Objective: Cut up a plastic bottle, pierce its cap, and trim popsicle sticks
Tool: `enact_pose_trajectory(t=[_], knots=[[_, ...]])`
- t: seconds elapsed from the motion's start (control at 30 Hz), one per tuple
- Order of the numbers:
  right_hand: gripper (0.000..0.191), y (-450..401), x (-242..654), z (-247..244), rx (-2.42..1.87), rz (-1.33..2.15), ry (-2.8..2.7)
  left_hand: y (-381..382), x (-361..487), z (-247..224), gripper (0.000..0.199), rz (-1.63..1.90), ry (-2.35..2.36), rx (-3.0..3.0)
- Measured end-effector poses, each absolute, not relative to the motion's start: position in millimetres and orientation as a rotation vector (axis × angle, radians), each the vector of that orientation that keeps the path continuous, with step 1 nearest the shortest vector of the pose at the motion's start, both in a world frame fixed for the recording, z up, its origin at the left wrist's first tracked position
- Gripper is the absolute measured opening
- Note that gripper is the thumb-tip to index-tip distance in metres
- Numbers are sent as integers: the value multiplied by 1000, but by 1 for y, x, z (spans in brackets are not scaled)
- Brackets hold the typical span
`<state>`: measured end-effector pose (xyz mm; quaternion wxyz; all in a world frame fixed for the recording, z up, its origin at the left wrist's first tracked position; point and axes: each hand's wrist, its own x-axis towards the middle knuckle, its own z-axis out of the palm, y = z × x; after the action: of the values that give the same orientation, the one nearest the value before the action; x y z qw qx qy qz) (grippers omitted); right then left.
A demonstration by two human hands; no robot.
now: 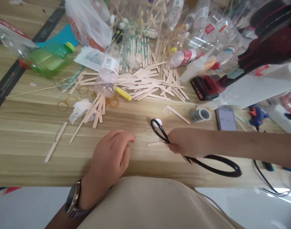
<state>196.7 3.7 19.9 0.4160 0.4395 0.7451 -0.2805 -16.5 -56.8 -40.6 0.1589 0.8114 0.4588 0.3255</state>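
My right hand (pixel 187 142) is closed around a pair of black-handled scissors (pixel 222 165). One handle loop sticks out on each side of the hand. A wooden stick (pixel 156 144) reaches left from beneath that hand, and a white round cap (pixel 157 123) lies behind the left loop. Near the table's front edge, my left hand (pixel 112 152) has its fingers curled, with the index finger bent to the right; whether it holds anything is hidden. A stick with a ring (pixel 178 114) lies beyond the scissors.
Loose wooden sticks (pixel 147 84) are heaped at the back middle, beside a clear bottle (pixel 108 71) and a yellow-handled knife (pixel 123 93). A red and black power tool (pixel 207 86), tape roll (pixel 201 115), phone (pixel 226 118) and blue glue gun (pixel 257 116) stand or lie right.
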Motion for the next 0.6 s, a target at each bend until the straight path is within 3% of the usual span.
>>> enact_pose_trajectory(t=[0.27,0.4,0.5,0.6], knots=[[20,4,191,20,976,-666,1754,-54,-14,-40,27,931,1456,2193],[37,9,193,22,1033,-766,1666,-53,-14,-38,26,919,1489,2161],[21,2,193,21,1001,-683,1740,-53,-12,-38,26,907,1477,2147],[23,-2,194,18,980,-611,1795,-53,-11,-36,26,915,1485,2137]])
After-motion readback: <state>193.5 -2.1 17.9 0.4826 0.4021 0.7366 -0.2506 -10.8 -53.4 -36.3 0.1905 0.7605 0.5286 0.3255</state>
